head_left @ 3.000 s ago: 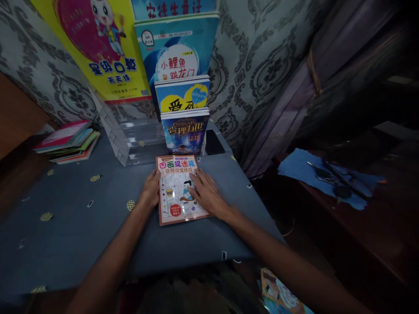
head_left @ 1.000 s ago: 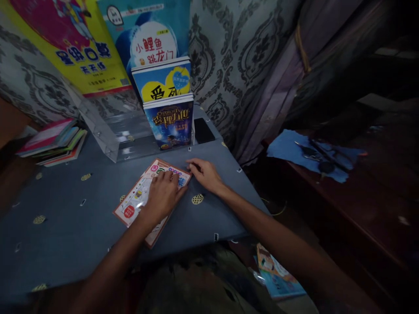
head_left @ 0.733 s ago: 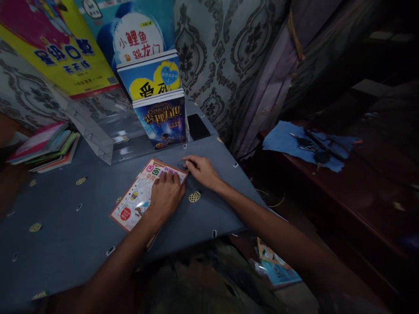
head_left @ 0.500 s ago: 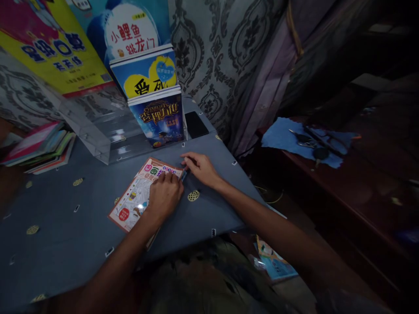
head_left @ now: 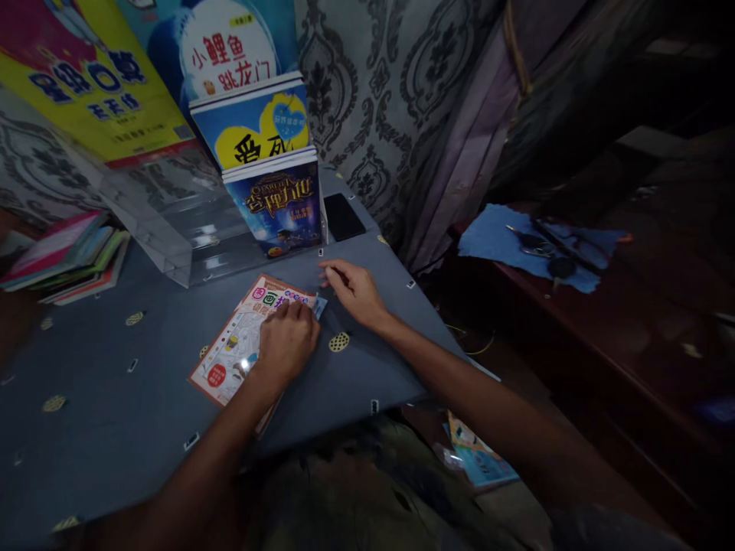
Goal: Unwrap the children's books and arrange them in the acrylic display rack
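A thin activity book (head_left: pixel 230 356) with an orange-edged cover, Chinese title and line drawing lies at a slant on the grey tablecloth. My left hand (head_left: pixel 289 337) is on its right half, fingers curled and thumb over the right edge, covering part of the cover. A light-blue corner (head_left: pixel 320 307) sticks out beneath the book's upper right corner. Just right of that corner is my right hand (head_left: pixel 354 292), off the book, with its index finger stretched leftward and other fingers loosely bent. Nothing shows in it.
A clear acrylic rack (head_left: pixel 175 256) behind the book holds several upright books, a dark-blue one (head_left: pixel 281 207) in front. A black phone (head_left: pixel 343 216) lies beside it. At left is a book stack (head_left: pixel 69 252). On the right, a blue cloth (head_left: pixel 499 237) bears glasses and small items.
My right hand has lifted slightly away from the book's upper right corner, where more light blue now shows. My left hand stays on the cover.
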Tool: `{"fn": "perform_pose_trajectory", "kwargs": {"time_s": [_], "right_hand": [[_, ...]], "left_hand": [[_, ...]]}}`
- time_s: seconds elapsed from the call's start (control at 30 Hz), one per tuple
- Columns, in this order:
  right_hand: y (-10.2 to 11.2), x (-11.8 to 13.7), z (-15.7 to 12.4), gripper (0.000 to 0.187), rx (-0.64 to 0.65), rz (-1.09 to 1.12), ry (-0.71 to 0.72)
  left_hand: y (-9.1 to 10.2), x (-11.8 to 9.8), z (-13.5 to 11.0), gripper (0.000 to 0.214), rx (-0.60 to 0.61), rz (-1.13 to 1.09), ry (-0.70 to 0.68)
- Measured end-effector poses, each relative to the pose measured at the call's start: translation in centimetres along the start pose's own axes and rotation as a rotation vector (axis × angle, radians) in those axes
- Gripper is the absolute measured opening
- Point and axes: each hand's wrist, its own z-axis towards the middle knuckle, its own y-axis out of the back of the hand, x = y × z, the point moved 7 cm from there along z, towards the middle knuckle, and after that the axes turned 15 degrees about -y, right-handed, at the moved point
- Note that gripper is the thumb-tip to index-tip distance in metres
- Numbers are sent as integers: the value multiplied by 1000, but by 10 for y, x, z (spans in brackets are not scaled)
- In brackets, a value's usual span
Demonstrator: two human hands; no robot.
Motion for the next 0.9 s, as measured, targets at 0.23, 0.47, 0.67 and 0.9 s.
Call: {"fn": "perform_pose_trajectory", "kwargs": {"time_s": [0.23,0.47,0.67,0.9], "right_hand": [[-18,6,-4,27,177,-272,33],[-22,8,-8,28,194,-450,84],[-27,10,-12,28,223,-472,151],[-25,8,-10,28,167,-593,102]], "left_hand": [[-3,-3,0,34,-16,29,-37],[-6,17,-47,49,2,-112,-293],[-20,64,-136,82,128,-263,-324],[-14,65,-158,84,122,-318,-299]]}}
